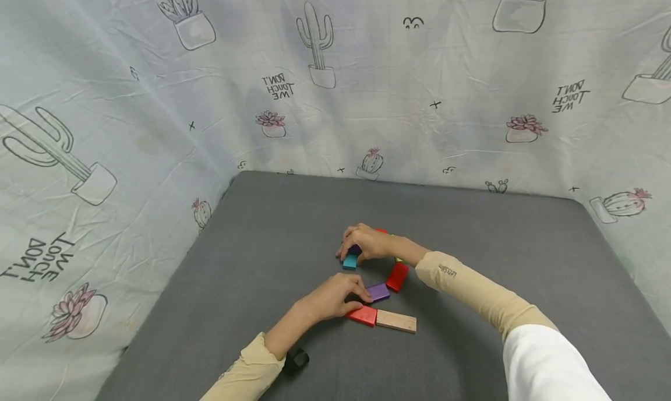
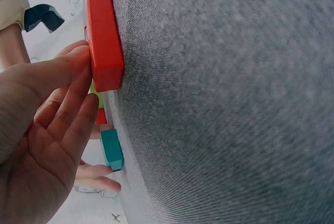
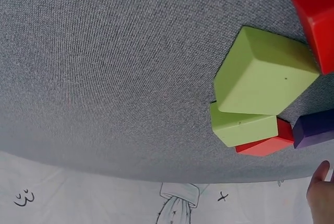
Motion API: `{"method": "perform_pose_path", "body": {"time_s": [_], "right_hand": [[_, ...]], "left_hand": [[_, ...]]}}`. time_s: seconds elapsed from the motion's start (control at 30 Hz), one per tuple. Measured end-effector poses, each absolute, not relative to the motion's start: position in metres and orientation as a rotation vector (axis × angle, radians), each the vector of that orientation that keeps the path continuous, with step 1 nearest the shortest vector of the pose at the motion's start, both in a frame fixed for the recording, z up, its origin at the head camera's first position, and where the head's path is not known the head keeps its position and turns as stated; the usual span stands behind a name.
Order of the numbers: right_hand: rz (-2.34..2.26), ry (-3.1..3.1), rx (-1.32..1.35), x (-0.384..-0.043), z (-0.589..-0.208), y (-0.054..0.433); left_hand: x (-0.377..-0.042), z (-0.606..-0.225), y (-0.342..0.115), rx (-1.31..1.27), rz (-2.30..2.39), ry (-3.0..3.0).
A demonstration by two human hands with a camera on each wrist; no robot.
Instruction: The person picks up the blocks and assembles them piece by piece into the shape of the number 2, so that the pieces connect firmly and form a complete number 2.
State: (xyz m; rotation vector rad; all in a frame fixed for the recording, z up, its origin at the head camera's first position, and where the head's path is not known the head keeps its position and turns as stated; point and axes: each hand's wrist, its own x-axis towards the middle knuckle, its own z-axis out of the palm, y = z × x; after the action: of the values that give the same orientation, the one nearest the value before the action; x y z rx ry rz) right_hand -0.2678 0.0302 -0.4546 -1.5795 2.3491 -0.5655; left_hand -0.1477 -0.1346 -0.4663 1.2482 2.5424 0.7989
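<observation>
My left hand [image 1: 331, 296] reaches in from the near left. Its thumb touches the side of a red block [image 2: 106, 38], and its fingertips rest at a purple block [image 1: 379, 292] just behind. My right hand [image 1: 367, 242] arches over a teal block [image 1: 349, 262], thumb on one side and fingers on the other, gripping it. Under that palm shows a dark purple block [image 3: 314, 127], partly hidden. Beside the right wrist lie two light green blocks [image 3: 266, 72], mostly covered by the forearm in the head view.
A plain wooden block [image 1: 396, 321] adjoins the near red block's right end. Another red block [image 1: 397, 277] stands right of the purple one, and a further red block [image 3: 266, 144] is beyond the green. The grey table [image 1: 293, 214] meets a cactus-print curtain [image 1: 367, 98] behind.
</observation>
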Motion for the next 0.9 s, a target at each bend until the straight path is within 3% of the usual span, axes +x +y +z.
{"method": "perform_pose_path", "body": {"time_s": [0.33,0.6,0.9], "right_hand": [[-0.817,2.347,-1.449,-0.258,-0.429,0.068],[-1.140,2.644,-1.139,-0.213,-0.396,0.141],[-1.221,3.013,-0.869,-0.166,-0.392,0.190]], "left_hand": [[-0.145,-0.462,-0.119,1.305,0.703,2.576],[-0.134,-0.452,-0.106,1.346,0.554,2.681],[-0.139,-0.448,-0.126,1.388,0.486,2.746]]}}
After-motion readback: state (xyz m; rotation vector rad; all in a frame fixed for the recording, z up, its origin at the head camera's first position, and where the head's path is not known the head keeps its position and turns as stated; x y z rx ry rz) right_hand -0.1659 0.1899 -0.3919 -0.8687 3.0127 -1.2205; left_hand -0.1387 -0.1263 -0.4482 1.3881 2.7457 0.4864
